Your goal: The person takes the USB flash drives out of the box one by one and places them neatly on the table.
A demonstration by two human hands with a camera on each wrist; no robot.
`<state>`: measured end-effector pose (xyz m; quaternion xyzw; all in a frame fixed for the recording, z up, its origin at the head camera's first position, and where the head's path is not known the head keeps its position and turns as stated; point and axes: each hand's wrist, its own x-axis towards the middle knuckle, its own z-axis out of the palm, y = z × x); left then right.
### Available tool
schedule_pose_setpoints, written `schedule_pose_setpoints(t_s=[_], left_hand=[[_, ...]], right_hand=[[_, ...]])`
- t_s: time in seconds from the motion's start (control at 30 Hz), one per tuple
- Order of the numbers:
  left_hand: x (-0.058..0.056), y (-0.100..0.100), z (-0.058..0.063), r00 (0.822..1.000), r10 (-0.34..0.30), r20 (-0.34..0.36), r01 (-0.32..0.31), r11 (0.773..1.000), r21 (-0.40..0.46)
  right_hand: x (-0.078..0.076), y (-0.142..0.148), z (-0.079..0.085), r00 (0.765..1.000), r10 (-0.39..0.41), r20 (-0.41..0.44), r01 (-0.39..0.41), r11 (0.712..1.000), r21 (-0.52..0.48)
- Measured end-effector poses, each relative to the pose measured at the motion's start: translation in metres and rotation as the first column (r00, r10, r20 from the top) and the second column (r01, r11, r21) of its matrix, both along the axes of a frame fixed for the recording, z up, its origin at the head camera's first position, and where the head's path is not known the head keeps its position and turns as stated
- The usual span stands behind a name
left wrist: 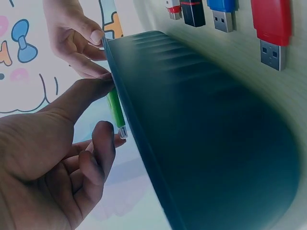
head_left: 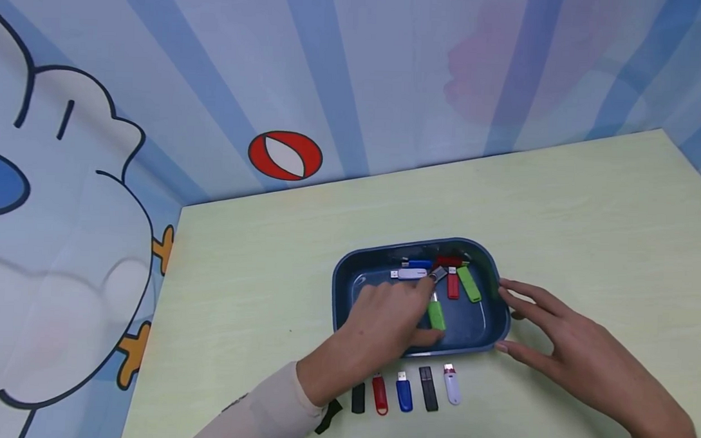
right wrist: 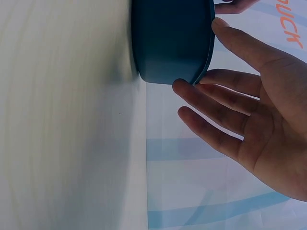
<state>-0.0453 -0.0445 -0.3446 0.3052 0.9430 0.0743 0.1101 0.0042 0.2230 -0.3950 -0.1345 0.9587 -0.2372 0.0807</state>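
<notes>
My left hand [head_left: 382, 318] reaches over the front rim of a dark blue tray [head_left: 468, 331]. It pinches a green USB stick [head_left: 437, 314] lengthwise, thumb at the coloured end and a finger at the metal plug. From the left wrist view, this USB stick [left wrist: 115, 108] shows above the tray's rim. My right hand [head_left: 574, 349] touches the tray's right end, fingers spread and fairly straight, thumb at the front corner. Inside the tray lie another green USB stick [head_left: 469, 284], a red one [head_left: 453, 285], a white one [head_left: 411, 273], a blue one [head_left: 417, 264] and others.
In front of the tray several USB sticks stand in a row on the pale table [head_left: 238, 292], among them a red one [head_left: 380, 395], a blue one [head_left: 404, 393], a black one [head_left: 428, 389] and a white one [head_left: 451, 385]. A patterned wall cloth [head_left: 402, 72] borders the table.
</notes>
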Motion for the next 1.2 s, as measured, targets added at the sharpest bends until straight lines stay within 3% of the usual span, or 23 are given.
schedule_pose_setpoints(t_s=[0.43, 0.73, 1.2], left_hand=[[0.010, 0.001, 0.008, 0.999, -0.041, -0.006, 0.041, 0.999, 0.019], [0.015, 0.005, 0.012, 0.998, -0.036, 0.046, 0.036, 0.999, -0.003], [0.022, 0.009, 0.006, 0.994, -0.088, 0.069, 0.088, 0.996, 0.003]], right_hand=[[0.001, 0.001, 0.000, 1.000, 0.004, 0.000, -0.004, 1.000, -0.008], [0.001, 0.000, 0.000, 1.000, 0.004, -0.003, -0.004, 1.000, -0.004], [0.001, -0.001, 0.002, 1.000, 0.002, 0.005, -0.002, 1.000, -0.011]])
